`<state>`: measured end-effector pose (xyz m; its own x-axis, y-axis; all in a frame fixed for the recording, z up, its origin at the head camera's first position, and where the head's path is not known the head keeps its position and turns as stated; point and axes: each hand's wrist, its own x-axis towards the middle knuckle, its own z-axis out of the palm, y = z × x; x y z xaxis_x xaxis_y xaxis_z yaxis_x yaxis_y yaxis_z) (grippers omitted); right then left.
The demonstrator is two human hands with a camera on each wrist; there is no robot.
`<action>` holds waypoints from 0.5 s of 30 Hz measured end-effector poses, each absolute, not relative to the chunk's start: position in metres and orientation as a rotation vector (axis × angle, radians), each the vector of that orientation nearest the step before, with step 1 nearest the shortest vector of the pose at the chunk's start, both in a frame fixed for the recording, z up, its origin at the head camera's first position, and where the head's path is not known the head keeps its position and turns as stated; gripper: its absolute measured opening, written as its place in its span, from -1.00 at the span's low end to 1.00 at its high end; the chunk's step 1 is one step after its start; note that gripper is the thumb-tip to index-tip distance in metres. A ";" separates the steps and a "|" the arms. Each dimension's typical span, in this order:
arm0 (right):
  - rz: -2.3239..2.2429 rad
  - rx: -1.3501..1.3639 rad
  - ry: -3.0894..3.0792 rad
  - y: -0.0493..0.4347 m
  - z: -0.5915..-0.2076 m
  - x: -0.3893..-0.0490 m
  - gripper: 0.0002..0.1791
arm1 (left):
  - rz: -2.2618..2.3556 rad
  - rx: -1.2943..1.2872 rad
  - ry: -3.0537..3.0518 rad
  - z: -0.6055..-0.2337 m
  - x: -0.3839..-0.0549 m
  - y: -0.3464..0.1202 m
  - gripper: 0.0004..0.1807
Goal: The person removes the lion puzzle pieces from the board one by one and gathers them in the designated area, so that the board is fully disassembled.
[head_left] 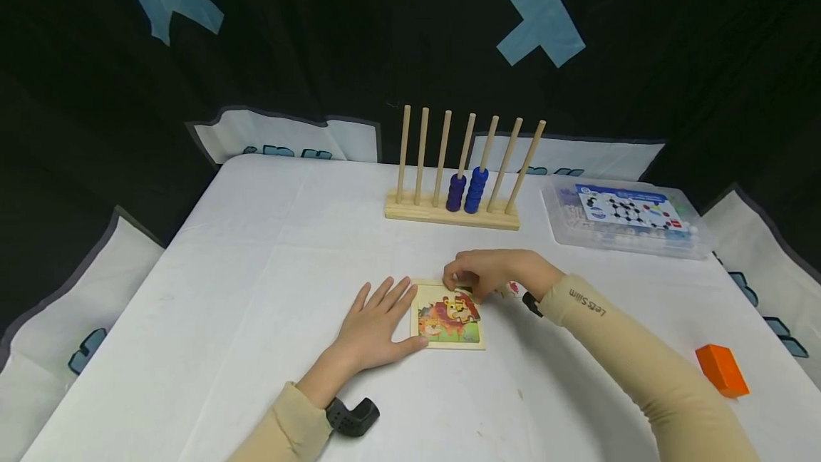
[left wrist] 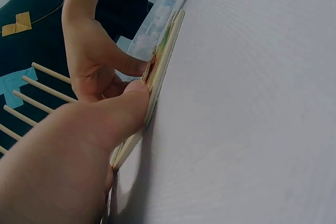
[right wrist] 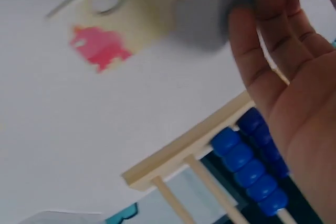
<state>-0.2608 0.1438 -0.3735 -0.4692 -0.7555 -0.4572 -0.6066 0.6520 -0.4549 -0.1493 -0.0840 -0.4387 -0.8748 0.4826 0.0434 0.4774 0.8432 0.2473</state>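
A small wooden jigsaw puzzle (head_left: 447,345) with a lion picture lies on the white table. My left hand (head_left: 375,330) is spread flat at its left side, fingertips along the edge and thumb on the lower left of the frame. At the upper right corner my right hand (head_left: 484,271), fingers bent, pinches a lion puzzle piece (head_left: 463,307) that sits slightly raised and askew over the picture. My right fingers (right wrist: 270,24) partly hide that contact. A pale loose piece with a pink figure (right wrist: 100,48) lies on the table beside the right hand.
Behind the puzzle stands a wooden peg abacus (head_left: 452,217) with purple and blue beads on two rods. A clear plastic case (head_left: 628,216) with a printed label is at the back right. An orange block (head_left: 722,370) lies near the right edge. Dark cloth hangs behind the table.
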 end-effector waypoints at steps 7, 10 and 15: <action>-0.110 -1.043 2.321 0.132 -0.369 -0.253 -0.58 | 0.388 0.783 2.993 -0.439 -0.149 -0.085 -0.07; -0.114 -1.076 2.333 0.134 -0.367 -0.249 -0.61 | 0.399 0.784 2.992 -0.438 -0.148 -0.084 -0.07; -0.134 -1.087 2.386 0.141 -0.366 -0.246 -0.66 | 0.386 0.791 3.003 -0.437 -0.148 -0.084 -0.07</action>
